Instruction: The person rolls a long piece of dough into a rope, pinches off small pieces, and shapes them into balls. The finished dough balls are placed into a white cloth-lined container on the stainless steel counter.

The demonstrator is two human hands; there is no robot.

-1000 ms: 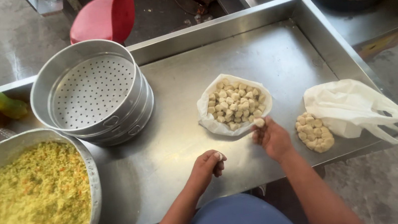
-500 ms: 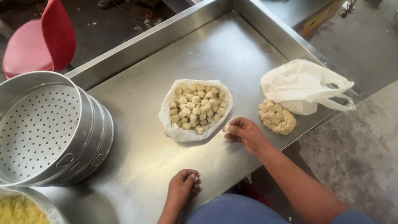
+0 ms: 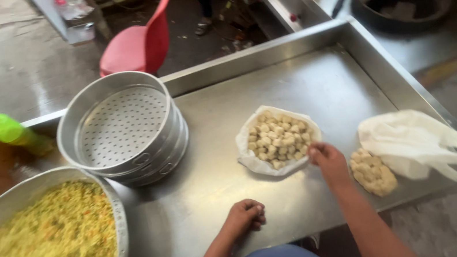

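Nearest, left hand [image 3: 245, 216] curled into a loose fist, knuckles resting on the worktop [image 3: 213, 194], apparently holding nothing, though the palm stays hidden. Just ahead and to the right of it, right hand [image 3: 328, 160] with fingertips pinched at the near rim of the open white bag of small pale lumps [image 3: 279, 139] — whether one lump sits between the fingertips cannot be told. Judged risky: thin, crinkled plastic folded down into a soft bowl, with no stiff wall, so a tug at that rim could well tip it and send the rounded, knobbly lumps rolling over smooth brushed steel. Right of that hand, touching nothing, a small packed heap of the same lumps [image 3: 372, 172] close to the near edge of the worktop; likely to slide off if nudged by a wrist. Beside it a limp white carrier bag [image 3: 416, 143], handles trailing past the edge — easy to snag with a sleeve or arm. Left of the left hand, a wide metal basin of loose yellow grains [image 3: 46, 249], heaped, crumbly, liable to spill if bumped. Farther off on that side, a stack of round perforated steamer tins [image 3: 124, 129], rims slightly askew. Beyond, a green plastic bottle [image 3: 5, 130] lying tilted, and past the raised back lip a red moulded chair [image 3: 142, 40] on wet-looking concrete floor.
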